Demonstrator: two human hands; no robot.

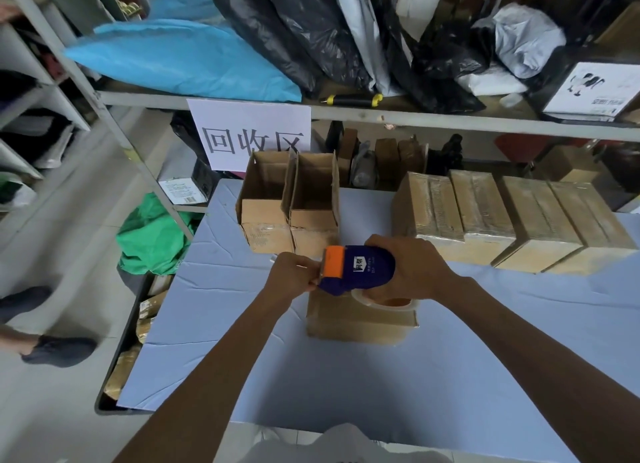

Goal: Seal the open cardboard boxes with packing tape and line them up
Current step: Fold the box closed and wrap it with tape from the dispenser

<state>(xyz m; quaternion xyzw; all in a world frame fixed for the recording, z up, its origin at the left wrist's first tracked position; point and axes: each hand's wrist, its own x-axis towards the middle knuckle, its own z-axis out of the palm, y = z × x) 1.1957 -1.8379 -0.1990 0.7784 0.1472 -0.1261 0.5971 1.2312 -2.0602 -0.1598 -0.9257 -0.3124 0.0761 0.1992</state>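
Observation:
A closed cardboard box [360, 319] lies on the blue-covered table [263, 369] in front of me. Above it my right hand [412, 268] grips a blue tape dispenser [360, 270] with an orange blade guard and a clear tape roll. My left hand [291, 274] pinches the tape end at the dispenser's mouth, over the box's left edge. Two open boxes [289, 203] stand upright at the back left of the table. Several taped boxes [512, 217] sit in a row at the back right.
A metal shelf [242, 102] with blue and black bags runs behind the table, with a white paper sign [251, 133] hanging from it. A green bag [152, 234] lies on the floor at left. Another person's feet [55, 348] stand at the far left.

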